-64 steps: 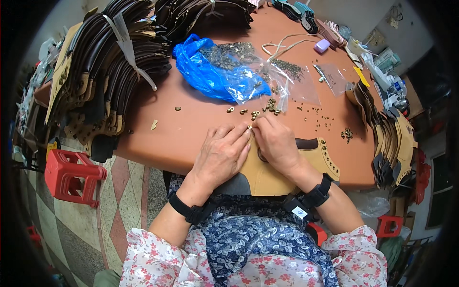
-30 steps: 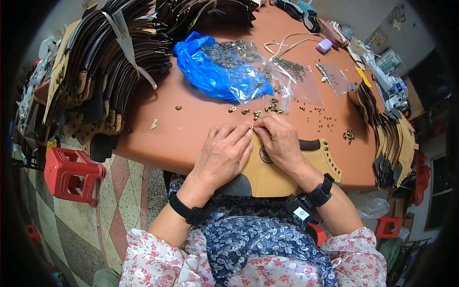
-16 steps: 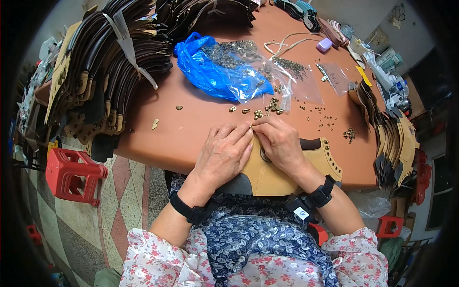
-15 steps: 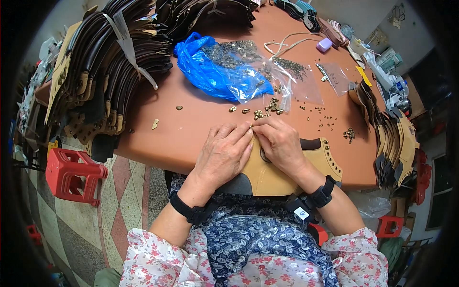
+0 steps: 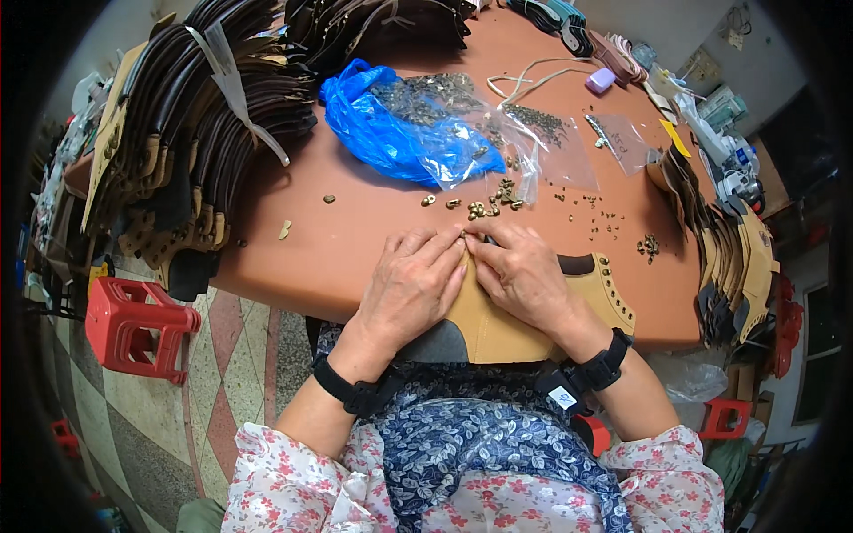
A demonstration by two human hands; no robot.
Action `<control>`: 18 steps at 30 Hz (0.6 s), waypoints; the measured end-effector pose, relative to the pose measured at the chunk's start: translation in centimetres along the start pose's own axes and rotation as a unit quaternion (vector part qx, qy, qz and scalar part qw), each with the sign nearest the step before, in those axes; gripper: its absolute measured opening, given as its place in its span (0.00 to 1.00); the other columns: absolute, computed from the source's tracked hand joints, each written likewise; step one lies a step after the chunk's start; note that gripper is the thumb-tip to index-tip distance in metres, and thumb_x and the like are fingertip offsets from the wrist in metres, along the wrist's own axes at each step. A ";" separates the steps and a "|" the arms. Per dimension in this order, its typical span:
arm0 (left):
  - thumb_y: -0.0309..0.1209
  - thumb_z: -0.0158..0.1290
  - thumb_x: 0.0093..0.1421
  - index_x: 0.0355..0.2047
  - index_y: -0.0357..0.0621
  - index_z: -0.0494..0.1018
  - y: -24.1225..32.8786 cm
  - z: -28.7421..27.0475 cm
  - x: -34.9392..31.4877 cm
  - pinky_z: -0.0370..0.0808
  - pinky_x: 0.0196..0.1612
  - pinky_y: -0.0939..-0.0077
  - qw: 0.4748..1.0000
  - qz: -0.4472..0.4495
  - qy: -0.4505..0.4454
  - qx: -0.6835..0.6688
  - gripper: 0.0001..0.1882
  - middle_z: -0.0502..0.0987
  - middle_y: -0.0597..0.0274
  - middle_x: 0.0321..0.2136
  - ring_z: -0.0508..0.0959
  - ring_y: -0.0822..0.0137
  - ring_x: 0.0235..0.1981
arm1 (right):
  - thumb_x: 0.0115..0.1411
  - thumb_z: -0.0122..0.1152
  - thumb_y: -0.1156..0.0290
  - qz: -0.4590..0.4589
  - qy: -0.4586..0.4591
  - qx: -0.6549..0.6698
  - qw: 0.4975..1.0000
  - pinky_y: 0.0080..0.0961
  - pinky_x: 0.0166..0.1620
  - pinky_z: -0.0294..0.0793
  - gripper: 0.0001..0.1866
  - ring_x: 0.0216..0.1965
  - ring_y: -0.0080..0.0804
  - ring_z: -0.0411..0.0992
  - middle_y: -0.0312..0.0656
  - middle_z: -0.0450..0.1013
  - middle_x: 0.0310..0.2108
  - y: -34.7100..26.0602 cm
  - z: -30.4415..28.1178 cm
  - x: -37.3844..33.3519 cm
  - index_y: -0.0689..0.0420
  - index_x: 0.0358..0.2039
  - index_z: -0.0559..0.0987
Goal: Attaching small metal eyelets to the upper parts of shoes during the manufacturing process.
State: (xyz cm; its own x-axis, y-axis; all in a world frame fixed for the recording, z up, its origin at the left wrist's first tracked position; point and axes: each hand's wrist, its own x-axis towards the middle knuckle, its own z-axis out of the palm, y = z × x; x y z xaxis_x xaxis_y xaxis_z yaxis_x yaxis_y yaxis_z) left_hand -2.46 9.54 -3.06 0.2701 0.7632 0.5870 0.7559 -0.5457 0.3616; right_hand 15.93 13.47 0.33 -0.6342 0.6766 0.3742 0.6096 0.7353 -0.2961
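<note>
Two hands, one piece of work: the left hand (image 5: pixel 413 280) had its fingers closed on the edge of a single tan leather piece (image 5: pixel 506 333), and the right hand (image 5: pixel 526 277) was pinching one tiny metal fitting (image 5: pixel 463 234) at that same edge (fingertips hid most of it). The leather lay at the table's near edge, partly covered by the right hand, metal studs lining its right end. Beyond, loose brass fittings (image 5: pixel 498 202) lay scattered, too many and too small to count! One blue bag (image 5: pixel 369 138) sprawled behind them, with clear plastic beside it and one lilac block (image 5: pixel 600 81) farther off. Three piles of leather parts hemmed in the brown table (image 5: pixel 333 253): a tall bundle (image 5: pixel 178 133) at left, a dark bundle (image 5: pixel 382 35) behind, a tan stack (image 5: pixel 736 266) at right. One red stool (image 5: pixel 133 324) stood on the floor at left, another (image 5: pixel 724 417) at right.
</note>
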 end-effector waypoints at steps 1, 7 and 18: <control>0.29 0.59 0.57 0.45 0.41 0.78 -0.1 0.0 0.1 0.71 0.50 0.62 1.000 0.002 0.001 0.001 0.14 0.79 0.60 0.49 0.76 0.57 0.46 | 0.56 0.62 0.76 0.001 0.004 -0.004 1.000 0.37 0.45 0.75 0.09 0.42 0.42 0.77 0.42 0.78 0.46 -0.1 -0.1 0.1 0.61 0.38 0.83; 0.29 0.59 0.58 0.45 0.41 0.78 0.1 -0.1 0.1 0.71 0.51 0.62 1.000 -0.001 -0.006 0.003 0.14 0.79 0.60 0.49 0.76 0.57 0.46 | 0.58 0.63 0.76 0.036 0.060 0.071 0.995 0.33 0.42 0.77 0.08 0.38 0.42 0.79 0.44 0.80 0.41 1.1 0.9 0.0 0.63 0.38 0.83; 0.30 0.59 0.58 0.45 0.41 0.78 -0.1 0.0 0.0 0.71 0.51 0.62 1.000 0.002 -0.011 0.011 0.14 0.79 0.60 0.49 0.76 0.58 0.47 | 0.58 0.63 0.72 0.081 0.051 0.067 0.993 0.35 0.41 0.78 0.06 0.38 0.42 0.78 0.41 0.79 0.37 0.6 0.7 0.6 0.58 0.36 0.82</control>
State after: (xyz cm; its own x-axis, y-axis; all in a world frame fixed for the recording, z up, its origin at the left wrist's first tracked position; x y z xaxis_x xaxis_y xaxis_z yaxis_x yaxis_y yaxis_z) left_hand -2.53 9.57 -3.08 0.2870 0.7683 0.5722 0.7678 -0.5417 0.3422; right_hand 15.57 14.32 -0.26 -0.4767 0.7843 0.3971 0.6273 0.6200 -0.4714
